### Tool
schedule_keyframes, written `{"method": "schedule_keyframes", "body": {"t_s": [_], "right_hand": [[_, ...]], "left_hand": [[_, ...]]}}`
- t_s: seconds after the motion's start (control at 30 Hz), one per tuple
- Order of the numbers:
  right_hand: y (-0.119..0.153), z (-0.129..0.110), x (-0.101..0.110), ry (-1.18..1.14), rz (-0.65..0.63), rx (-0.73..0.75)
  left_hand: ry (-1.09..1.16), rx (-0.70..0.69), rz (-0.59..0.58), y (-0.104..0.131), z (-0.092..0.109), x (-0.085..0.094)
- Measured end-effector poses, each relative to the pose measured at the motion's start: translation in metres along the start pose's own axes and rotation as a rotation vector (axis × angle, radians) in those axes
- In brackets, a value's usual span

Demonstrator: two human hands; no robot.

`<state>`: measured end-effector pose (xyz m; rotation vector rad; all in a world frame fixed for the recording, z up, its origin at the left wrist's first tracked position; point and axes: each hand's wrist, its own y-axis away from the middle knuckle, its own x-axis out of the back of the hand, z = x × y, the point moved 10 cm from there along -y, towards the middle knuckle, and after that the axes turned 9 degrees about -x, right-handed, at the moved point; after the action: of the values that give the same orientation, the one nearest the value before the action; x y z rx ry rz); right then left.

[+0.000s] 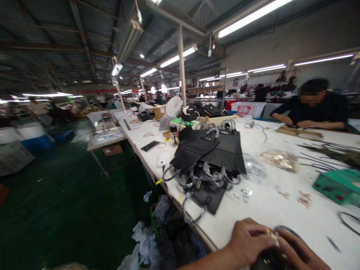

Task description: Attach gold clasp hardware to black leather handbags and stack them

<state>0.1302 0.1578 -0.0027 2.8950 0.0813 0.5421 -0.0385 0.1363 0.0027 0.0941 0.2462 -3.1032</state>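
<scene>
At the lower right, my left hand [247, 242] and my right hand [298, 253] come together with bent, closed fingers. Between the fingertips shows a small gold-coloured metal fitting [271, 234]. A black leather piece [267, 261] hangs beneath it, held by both hands; the frame edge cuts off its lower part. Part of a dark loop [289, 229] curves behind my right hand. To the left of my hands lies a pile of flat black handbags [208, 150], whose handles [213, 174] are wrapped in clear plastic.
On the white table [253, 217] lie loose metal pieces [305, 199], a bag of gold hardware [281, 160], a green box [339, 185], a black phone [150, 146] and a small bottle [174, 135]. Across it sits a co-worker [315, 103]. Scrap plastic [149, 243] fills the floor below.
</scene>
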Motion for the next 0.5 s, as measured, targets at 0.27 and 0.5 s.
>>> {"method": "schedule_keyframes", "body": {"t_s": [0.27, 0.5], "right_hand": [[0.027, -0.053, -0.01, -0.199, -0.099, 0.101], [0.033, -0.041, 0.002, -0.256, 0.038, 0.104]], "left_hand": [[0.119, -0.025, -0.142, -0.018, -0.003, -0.012], [-0.078, -0.163, -0.215, -0.013, 0.014, -0.016]]}}
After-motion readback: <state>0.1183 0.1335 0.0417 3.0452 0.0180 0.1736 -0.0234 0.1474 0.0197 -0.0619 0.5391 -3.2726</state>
